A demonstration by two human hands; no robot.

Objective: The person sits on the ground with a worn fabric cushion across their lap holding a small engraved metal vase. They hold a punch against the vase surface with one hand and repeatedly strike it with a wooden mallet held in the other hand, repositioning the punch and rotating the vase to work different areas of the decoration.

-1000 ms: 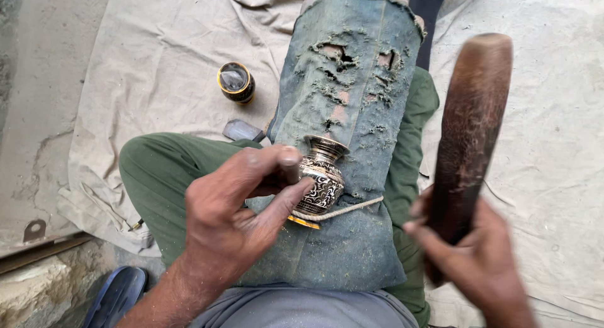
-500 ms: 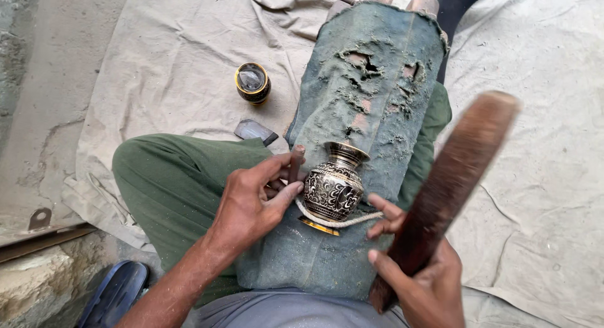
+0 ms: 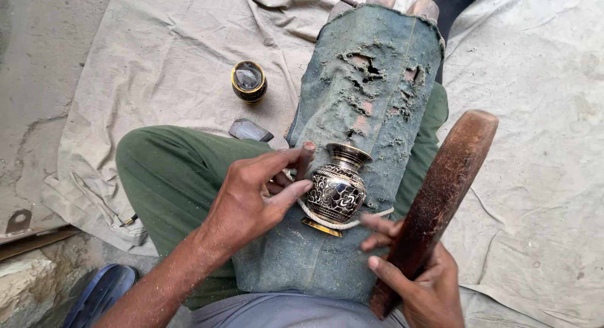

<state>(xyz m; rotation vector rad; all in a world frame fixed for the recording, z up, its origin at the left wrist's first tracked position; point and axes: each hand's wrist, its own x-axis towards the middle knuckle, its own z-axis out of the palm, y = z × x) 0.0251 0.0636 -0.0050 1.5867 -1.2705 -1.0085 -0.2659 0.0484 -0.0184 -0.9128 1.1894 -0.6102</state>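
**A rounded vase on a soft, sloping rest**

Nearest, the right hand [image 3: 420, 279] has its fingers closed around a long wooden mallet [image 3: 436, 202], two fingertips stretched toward a white cord [image 3: 340, 225] looped round the base of the engraved brass vase [image 3: 338, 188]. The left hand [image 3: 257, 193] steadies the vase, thumb and fingers partly open against its side. It lies tilted on a torn green cloth pad [image 3: 371, 114] over the person's legs. If that loose hold slackens, the vase could roll off. Farther off, a small dark pot [image 3: 249, 81] sits on the canvas sheet [image 3: 157, 64].
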